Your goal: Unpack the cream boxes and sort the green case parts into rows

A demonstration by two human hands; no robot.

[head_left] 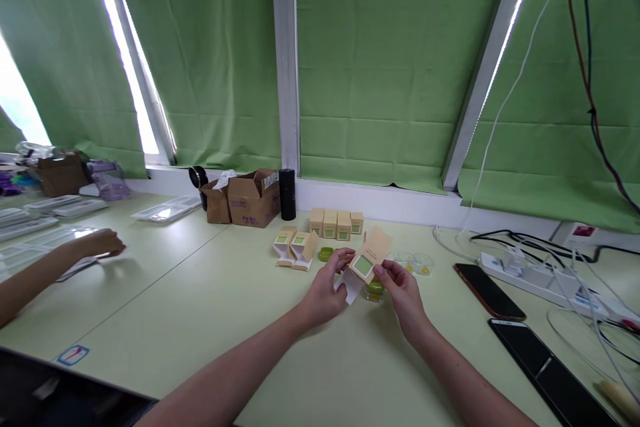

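Both my hands hold one small tan carton [369, 255] with a green label, tilted above the table, its top flap open. My left hand [325, 288] pinches its lower left edge, where a white paper slip [351, 285] hangs down. My right hand [401, 288] grips its lower right corner. Under the carton stands a small green jar [375, 291]. A green lid [326, 253] lies just left of my hands. Two open tan cartons [295, 246] lie behind it, and several closed ones [336, 223] stand in a row further back.
Brown cardboard boxes [250, 197] and a black cylinder [287, 194] stand at the back. Two phones [489, 291] and a power strip [530, 273] with cables lie to the right. Another person's hand [103, 242] rests at left near clear plastic trays [165, 211]. Clear blister shells [415, 261] lie right of the carton.
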